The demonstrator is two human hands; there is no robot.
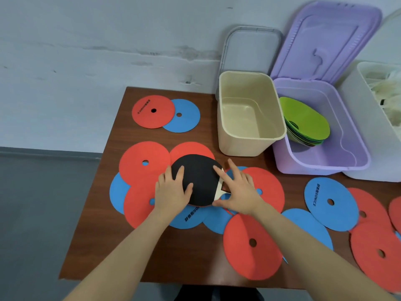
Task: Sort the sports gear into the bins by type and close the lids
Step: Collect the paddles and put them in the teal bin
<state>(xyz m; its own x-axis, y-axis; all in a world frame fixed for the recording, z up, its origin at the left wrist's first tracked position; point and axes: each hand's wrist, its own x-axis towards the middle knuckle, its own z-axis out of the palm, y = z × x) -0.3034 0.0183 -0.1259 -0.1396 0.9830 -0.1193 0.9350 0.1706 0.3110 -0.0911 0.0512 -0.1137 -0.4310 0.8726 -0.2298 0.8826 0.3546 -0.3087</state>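
Brown counter [104, 235] against a scuffed pale wall. Red and blue flat discs scattered across it, overlapping; two lie apart at 11 o'clock. Black paddle [198, 181] sits on the central pile. My left hand [172, 192] rests flat on its face, my right hand [238, 190] touches its handle end, fingers straight. At 1 o'clock, three open bins: beige bin [249, 137] bare inside, purple bin [325, 157] with stacked green discs [306, 118], white bin [368, 118] partly cut off.

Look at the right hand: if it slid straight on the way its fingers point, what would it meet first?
The right hand points up-left across the black paddle it already touches. Past that, probably the red disc beyond the paddle; height is hard to judge.
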